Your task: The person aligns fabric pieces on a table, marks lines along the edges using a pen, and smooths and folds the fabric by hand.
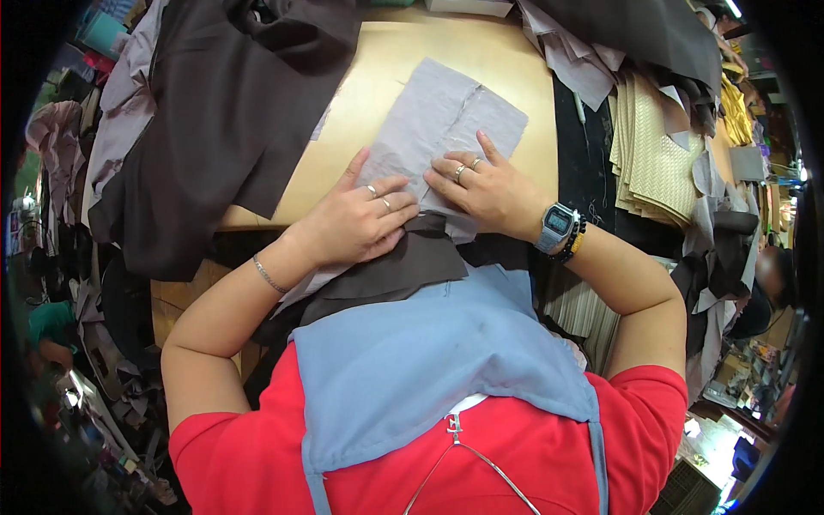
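Observation:
A pale grey fabric piece (446, 107) with a seam or crease along it lies on the light wooden table (343, 137). On its lower left edge rests my left hand (369, 215), fingers bent, over the spot where dark brown fabric (395, 266) hangs toward my lap; whether the fingertips pinch the cloth is hidden. My right hand (489, 189) lies on the grey piece's lower right part, palm down, with thumb and index finger spread apart. The fingertips of both hands are close together near the table's front edge.
Large dark brown fabric (232, 94) covers the table's left side. More dark fabric (661, 34) and grey scraps lie at the back right. A stack of cream textured sheets (652, 154) stands at the right. A person's arm (56, 354) shows at far left.

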Demonstrator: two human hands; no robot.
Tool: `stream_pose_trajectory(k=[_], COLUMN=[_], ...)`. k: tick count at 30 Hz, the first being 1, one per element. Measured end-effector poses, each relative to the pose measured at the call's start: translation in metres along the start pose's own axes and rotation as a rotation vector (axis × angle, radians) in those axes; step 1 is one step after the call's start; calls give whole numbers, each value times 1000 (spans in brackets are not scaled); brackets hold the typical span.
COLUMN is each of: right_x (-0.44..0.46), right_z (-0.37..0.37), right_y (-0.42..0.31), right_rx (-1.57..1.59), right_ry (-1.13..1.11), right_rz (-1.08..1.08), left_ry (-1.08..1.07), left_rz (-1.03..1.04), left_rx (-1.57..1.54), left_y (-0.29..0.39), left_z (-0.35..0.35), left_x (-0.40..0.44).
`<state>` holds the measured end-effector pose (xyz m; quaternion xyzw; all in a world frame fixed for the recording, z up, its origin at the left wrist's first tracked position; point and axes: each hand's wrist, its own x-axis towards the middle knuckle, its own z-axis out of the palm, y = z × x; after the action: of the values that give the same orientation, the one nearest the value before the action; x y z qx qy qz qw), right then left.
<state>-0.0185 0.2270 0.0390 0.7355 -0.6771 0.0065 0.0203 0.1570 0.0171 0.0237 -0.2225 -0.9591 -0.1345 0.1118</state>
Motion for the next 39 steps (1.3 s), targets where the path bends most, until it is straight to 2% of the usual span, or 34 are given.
stream_pose_trajectory(k=[7,17,25,32,36,39], right_x=[-1,5,-3,-10,-11,-10], right_z=[-3,-20,-9,-1,11,18], right_y=[-7,-11,-14,0,19,37], right_rx=[82,84,41,69,70,54], right_ry=[-69,-181,-98,-118,-13,37], right_rz=[21,-18,-23,211,366,397], left_ry=[15,51,16,-18,-27,-30], left_rz=[-70,0,53,-30,-47,-52], left_rx=[-58,-160,-56,-110,-133,-131], left_y=[2,-6,-7,2,2,2], left_z=[1,3,1,5,4,4], left_x=[-7,-15,-13,-3,-3,-3])
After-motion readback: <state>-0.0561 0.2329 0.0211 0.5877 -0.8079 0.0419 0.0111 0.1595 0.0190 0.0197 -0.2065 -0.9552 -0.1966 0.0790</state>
